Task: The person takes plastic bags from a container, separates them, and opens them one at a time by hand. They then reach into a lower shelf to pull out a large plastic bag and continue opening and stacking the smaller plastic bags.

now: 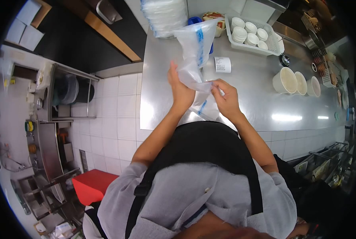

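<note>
A clear plastic bag [190,73] with blue print is stretched between my two hands above the steel counter. My left hand [182,92] is upright at the bag's left side, one finger raised and the others partly hidden by the film. With thumb and fingers pinched together, my right hand [227,97] grips the bag's right edge. More blue-printed plastic [205,105] hangs below the hands, close to my black apron [210,139]. Beyond my hands, another piece of blue-printed clear plastic [200,42] reaches toward the back of the counter.
On the steel counter [253,107] lies a printed paper slip [222,65]. At the back are a stack of clear plastic containers [164,18] and a white basket [251,47] of stacked small bowls. Several white tubs [285,81] stand right. A red box [92,185] is at lower left.
</note>
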The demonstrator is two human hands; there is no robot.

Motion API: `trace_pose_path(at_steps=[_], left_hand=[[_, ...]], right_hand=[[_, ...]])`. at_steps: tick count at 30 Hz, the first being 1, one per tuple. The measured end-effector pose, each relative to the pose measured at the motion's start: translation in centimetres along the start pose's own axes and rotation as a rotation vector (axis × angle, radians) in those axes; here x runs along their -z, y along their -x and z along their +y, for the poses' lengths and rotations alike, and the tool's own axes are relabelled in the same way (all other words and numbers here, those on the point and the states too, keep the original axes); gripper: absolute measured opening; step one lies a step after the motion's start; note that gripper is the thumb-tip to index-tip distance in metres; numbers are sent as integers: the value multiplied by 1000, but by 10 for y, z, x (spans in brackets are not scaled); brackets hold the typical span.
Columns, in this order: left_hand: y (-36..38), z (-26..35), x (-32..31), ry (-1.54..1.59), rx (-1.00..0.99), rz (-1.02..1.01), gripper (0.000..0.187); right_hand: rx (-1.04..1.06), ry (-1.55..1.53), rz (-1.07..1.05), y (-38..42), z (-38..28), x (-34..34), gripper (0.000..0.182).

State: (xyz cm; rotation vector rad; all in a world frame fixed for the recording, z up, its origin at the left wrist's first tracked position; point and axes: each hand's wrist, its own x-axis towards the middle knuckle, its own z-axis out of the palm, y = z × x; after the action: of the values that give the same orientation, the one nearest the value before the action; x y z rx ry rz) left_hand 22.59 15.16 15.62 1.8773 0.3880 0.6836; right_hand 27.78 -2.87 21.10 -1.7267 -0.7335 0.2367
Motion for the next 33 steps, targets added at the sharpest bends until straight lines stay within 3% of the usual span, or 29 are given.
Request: trace_pose_path(at_steps=[2, 5, 8, 11, 14, 15, 19, 21, 23, 27, 30, 33], left_hand=[[4, 52, 24, -231, -34, 0, 113], [0, 79, 51, -254, -377, -243, 107], [-11, 99, 54, 84, -369, -498, 84], [-14, 89, 45, 170, -67, -571, 46], [-12, 80, 31, 248, 131, -398, 18], [-13, 78, 28, 244, 157, -363, 18], [-16, 84, 21, 243, 221, -256, 21], [-17, 89, 19, 218, 251, -274, 22], [-20, 92, 23, 153, 300, -332, 23], [-23, 69, 20, 134, 88, -380, 23], [-24, 80, 15, 277, 8, -359, 21], [-30, 90, 8, 340, 4, -453, 19]], right_hand=[[-181, -111, -23, 3, 7, 8, 27], [-187, -356, -50, -3, 4, 15, 31], [-211, -339, -131, -7, -8, 23, 42], [-287, -346, -220, -13, -14, 36, 49], [-214, -407, -214, -11, -7, 44, 52], [-163, -440, -192, -10, -5, 44, 53], [94, 70, -31, -9, -33, 37, 51], [77, 138, 4, -10, -36, 34, 43], [-67, 48, 26, -12, -18, 37, 31], [-218, -203, 97, -19, -12, 42, 19], [-228, -227, 5, -20, -8, 46, 19], [-214, 54, -64, -21, -19, 52, 21]])
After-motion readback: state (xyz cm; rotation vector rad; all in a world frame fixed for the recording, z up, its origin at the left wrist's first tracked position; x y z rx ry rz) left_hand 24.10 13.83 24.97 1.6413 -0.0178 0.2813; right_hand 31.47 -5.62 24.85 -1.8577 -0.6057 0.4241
